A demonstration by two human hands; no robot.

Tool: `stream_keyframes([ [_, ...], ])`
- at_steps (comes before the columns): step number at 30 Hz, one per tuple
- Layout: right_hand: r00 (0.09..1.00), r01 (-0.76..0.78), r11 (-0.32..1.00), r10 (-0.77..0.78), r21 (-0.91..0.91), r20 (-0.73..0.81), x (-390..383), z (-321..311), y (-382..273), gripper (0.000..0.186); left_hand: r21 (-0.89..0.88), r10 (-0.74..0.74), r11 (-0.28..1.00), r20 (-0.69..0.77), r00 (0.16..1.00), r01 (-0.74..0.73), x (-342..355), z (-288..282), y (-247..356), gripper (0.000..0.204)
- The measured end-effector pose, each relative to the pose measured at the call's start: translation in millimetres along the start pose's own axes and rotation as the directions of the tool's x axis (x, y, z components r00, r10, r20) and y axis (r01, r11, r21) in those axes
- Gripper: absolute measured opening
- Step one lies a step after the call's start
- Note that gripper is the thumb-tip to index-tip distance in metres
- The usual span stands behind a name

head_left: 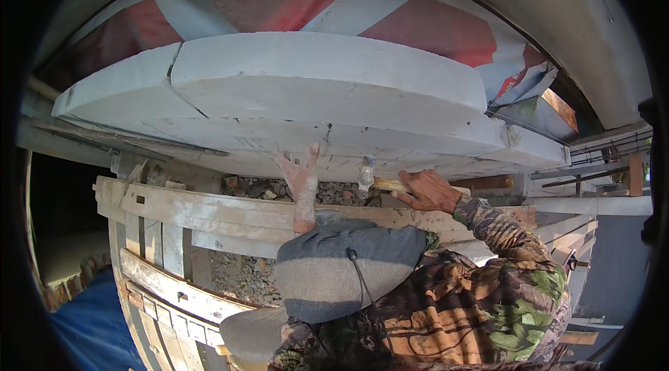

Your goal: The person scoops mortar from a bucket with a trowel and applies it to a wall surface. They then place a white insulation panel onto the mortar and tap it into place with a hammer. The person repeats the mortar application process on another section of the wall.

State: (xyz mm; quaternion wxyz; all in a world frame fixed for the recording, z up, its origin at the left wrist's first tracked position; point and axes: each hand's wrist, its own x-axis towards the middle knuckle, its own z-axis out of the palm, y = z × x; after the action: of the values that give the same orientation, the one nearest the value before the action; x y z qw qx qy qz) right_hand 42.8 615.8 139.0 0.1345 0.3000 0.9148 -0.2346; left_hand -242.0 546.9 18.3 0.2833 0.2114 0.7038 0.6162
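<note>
A wall of pale grey-white blocks (306, 99) curves across the view in front of me. My left hand (301, 177), dusted white, is raised against its face with the fingers spread and nothing in them. Whether the palm presses on the blocks I cannot tell. To the right, my right hand (433, 191) is wrapped round the wooden handle of a hammer (366, 173). The hammer's metal head points left, close to the lower part of the wall and a short way from my left hand.
Worn wooden planks (202, 209) run below the wall. Gravel and rubble (244, 277) show between them. A red and white printed sheet (425, 26) hangs behind the wall's top edge. A long thin strip (132, 137) lies along the wall's left side. Blue sheeting (97, 322) is at lower left.
</note>
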Motion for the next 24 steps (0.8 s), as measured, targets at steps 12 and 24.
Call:
stream_keyframes([
  [12,0.987,-0.097,0.952,0.130,-0.290,0.094,-26.3,-60.6,65.7,0.049,0.191,0.273,0.942,0.041,0.961,-0.276,31.3,60.9,2.4,0.146],
  [24,0.993,-0.030,0.952,0.064,-0.305,0.101,-28.1,-56.9,73.0,0.050,0.226,0.191,0.954,0.054,0.980,-0.198,33.6,64.2,-8.0,0.146],
])
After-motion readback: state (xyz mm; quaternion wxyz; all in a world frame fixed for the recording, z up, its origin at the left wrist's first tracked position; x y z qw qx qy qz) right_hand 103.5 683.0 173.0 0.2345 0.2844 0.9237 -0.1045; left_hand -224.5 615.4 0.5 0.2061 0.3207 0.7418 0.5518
